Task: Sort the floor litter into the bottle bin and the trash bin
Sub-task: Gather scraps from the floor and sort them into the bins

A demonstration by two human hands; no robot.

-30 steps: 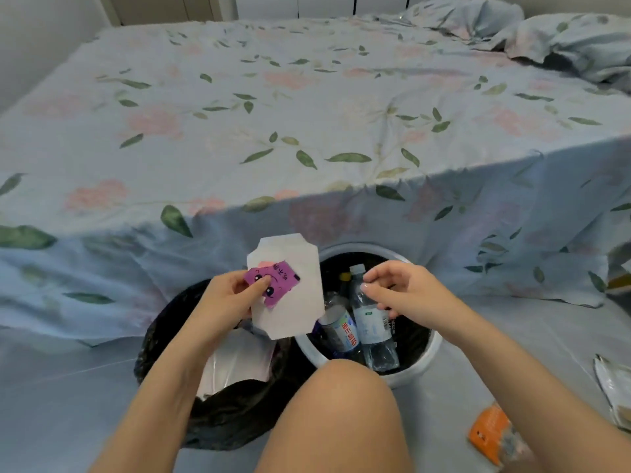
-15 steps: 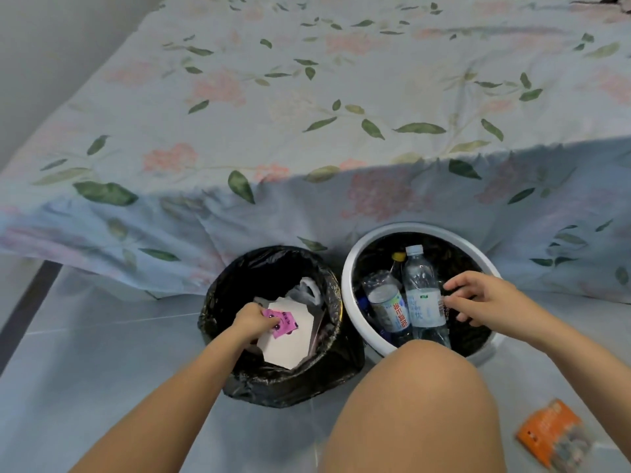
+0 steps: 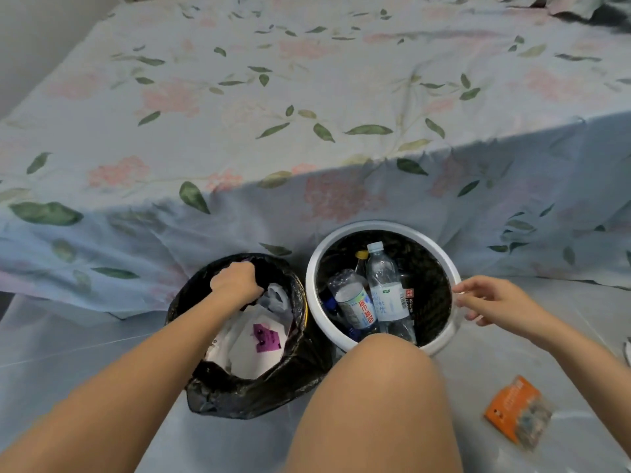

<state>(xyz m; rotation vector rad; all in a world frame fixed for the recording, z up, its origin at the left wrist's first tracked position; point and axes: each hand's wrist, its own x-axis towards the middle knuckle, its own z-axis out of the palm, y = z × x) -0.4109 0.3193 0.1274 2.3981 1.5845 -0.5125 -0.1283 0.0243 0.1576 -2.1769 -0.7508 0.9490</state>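
**Two bins part-filled, at least one wrapper left on the floor**

From my seat I count two bins on the floor against the bed. The trash bin, lined with a black bag, sits on the left; the white-rimmed bottle bin stands touching it on the right.

My left hand is over the far side of the trash bin's mouth, fingers curled under. I cannot tell whether that grip is clenched on the bag's edge or on nothing. Below it in the bin lies a white paper envelope with a purple sticker on it, plus a crumpled white plastic bag. My right hand is released, fingers loosely spread, fingertips at the bottle bin's right rim.

In the bottle bin I count two clear plastic bottles standing side by side, and a yellow cap behind them that suggests a third; anything deeper is too dark to count.

Left on the floor: one orange wrapper to my right, well apart from both bins, and a sliver of something pale at the right edge that I cannot identify. I judge the sort well along, with the wrapper still due for the trash bin.
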